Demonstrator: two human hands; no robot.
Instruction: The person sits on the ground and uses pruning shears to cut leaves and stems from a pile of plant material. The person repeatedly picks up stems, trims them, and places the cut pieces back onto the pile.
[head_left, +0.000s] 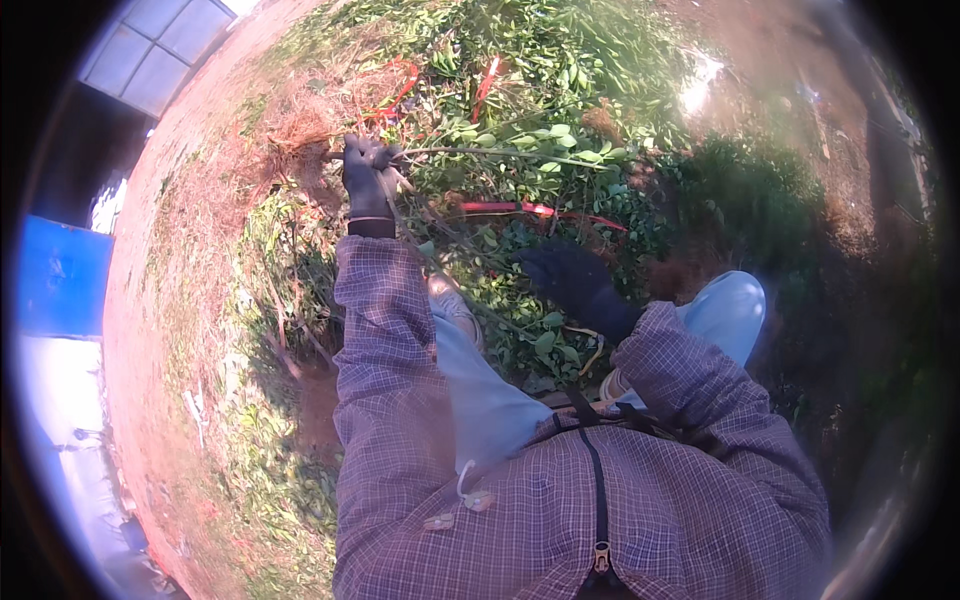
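My left hand (369, 176), in a dark glove, grips several thin woody stems close to their root end. One leafy stem (510, 152) runs out to the right from the fist, while other stems slant down towards my knees. Reddish-brown fibrous roots (304, 124) lie just left of this hand. My right hand (574, 285), also gloved, hovers over the green foliage between my knees. It looks blurred and shaded, its fingers are extended, and nothing shows in it. Red plastic strips (517, 208) lie among the leaves between and beyond the hands.
Heaped leafy cuttings (585, 56) cover the ground ahead. Another bundle of plants (300, 277) lies beside my left arm. Bare reddish soil (135, 420) stretches along the left, edged by a blue panel (64, 277). A long beam-like object (889, 165) runs along the right rim.
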